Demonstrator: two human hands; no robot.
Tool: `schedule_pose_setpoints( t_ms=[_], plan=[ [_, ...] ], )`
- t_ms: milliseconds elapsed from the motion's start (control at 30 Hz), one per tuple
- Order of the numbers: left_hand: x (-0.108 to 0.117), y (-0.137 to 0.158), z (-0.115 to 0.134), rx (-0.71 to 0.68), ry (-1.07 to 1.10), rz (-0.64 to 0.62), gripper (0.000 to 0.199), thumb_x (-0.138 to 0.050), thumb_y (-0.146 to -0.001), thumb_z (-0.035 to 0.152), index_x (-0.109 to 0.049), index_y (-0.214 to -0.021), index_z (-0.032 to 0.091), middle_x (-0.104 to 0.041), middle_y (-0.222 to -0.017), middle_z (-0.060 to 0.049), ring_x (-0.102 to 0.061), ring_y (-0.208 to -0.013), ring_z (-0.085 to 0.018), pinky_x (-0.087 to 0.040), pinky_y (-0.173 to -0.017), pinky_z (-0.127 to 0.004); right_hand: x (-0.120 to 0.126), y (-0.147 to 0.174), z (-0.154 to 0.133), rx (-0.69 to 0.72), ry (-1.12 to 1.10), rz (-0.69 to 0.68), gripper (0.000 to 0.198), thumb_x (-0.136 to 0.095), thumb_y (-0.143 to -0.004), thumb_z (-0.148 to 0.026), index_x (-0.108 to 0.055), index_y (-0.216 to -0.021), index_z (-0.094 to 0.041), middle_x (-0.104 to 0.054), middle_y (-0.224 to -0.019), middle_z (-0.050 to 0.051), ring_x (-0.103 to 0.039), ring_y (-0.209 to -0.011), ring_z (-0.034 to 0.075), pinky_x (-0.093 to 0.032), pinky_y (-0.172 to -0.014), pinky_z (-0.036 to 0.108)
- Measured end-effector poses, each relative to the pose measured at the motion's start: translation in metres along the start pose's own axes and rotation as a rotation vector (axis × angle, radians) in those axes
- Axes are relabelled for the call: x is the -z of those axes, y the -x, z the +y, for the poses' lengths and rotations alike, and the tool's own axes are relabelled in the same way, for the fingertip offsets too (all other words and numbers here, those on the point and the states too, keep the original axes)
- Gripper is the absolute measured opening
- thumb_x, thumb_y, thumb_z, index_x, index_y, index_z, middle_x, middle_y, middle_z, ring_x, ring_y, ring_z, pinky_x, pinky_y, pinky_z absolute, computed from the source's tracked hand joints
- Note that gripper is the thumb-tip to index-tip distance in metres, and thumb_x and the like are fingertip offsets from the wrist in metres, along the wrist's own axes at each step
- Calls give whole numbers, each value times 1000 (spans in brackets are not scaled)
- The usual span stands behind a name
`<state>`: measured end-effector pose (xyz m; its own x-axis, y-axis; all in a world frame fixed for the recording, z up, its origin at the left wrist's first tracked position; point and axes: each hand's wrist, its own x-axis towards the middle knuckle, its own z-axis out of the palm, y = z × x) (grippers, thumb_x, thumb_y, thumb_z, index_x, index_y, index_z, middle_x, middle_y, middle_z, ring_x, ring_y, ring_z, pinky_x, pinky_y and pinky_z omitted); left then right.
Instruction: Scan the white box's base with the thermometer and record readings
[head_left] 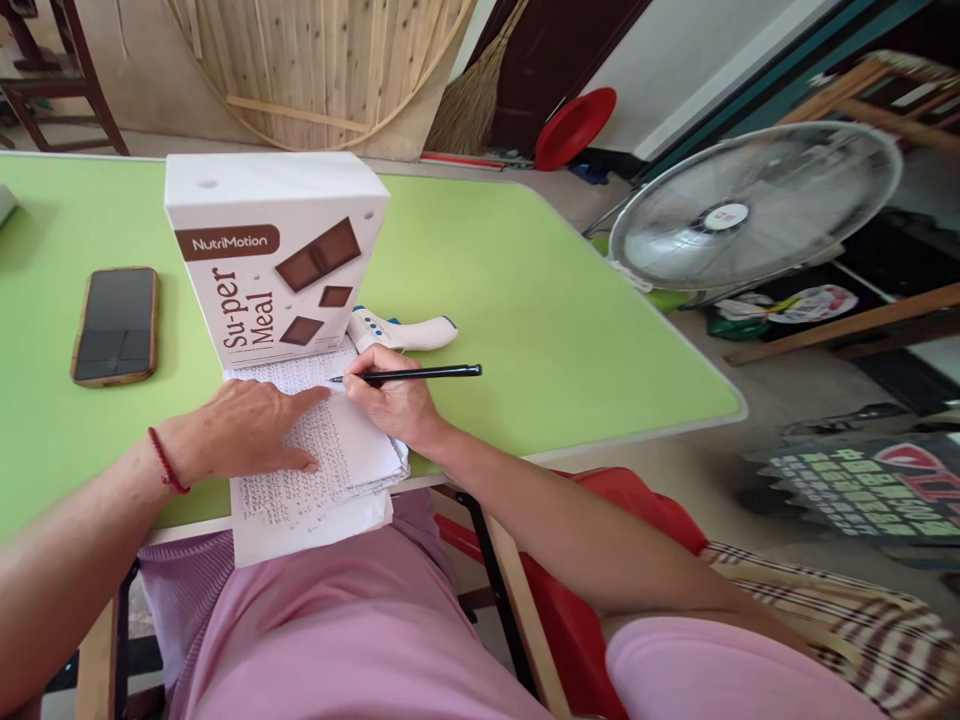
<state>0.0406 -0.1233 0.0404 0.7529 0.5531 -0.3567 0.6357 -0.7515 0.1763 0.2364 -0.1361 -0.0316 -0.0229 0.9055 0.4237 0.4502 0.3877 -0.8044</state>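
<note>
My right hand (394,398) grips a black pen (427,373), its tip at the handwritten page of a paper stack (341,450). Spread across the left part of that page, my left hand (251,430) lies with its index finger stretched toward the pen tip and its thumb apart. The lowest sheets hang over the table's front edge. Right behind the paper stands a white and brown "Super Meal" box (281,265) upright. A white and blue infrared thermometer (409,330) lies beside the box, close to my right hand.
A phone (116,325) in a brown case lies on the green table (525,300), left of the box. Off the table's right side stands a fan (727,215). A red stool (592,560) is near my right arm. A broom (476,100) leans at the back.
</note>
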Motion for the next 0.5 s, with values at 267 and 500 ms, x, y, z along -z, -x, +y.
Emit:
schedule_pose_setpoints(
  t_ms=[267,500],
  plan=[
    [0,-1,0,0,-22,-17,61,-53,-87,50,-42,-139,20,-66,-71,-7,-65,-69,-28,-43,-62,-33,-1,0,-1,5,-27,28,9,-54,-71,-20,-49,-64,-22,-52,-54,-5,-42,-49,10,-37,-48,24],
    [0,0,0,-5,-27,-29,64,-52,-87,51,-40,-141,20,-69,-77,-9,-66,-71,-30,-44,-63,-35,0,1,2,6,2,16,9,-54,-74,-19,-49,-67,-22,-52,-55,-6,-43,-50,10,-39,-50,24]
  ],
)
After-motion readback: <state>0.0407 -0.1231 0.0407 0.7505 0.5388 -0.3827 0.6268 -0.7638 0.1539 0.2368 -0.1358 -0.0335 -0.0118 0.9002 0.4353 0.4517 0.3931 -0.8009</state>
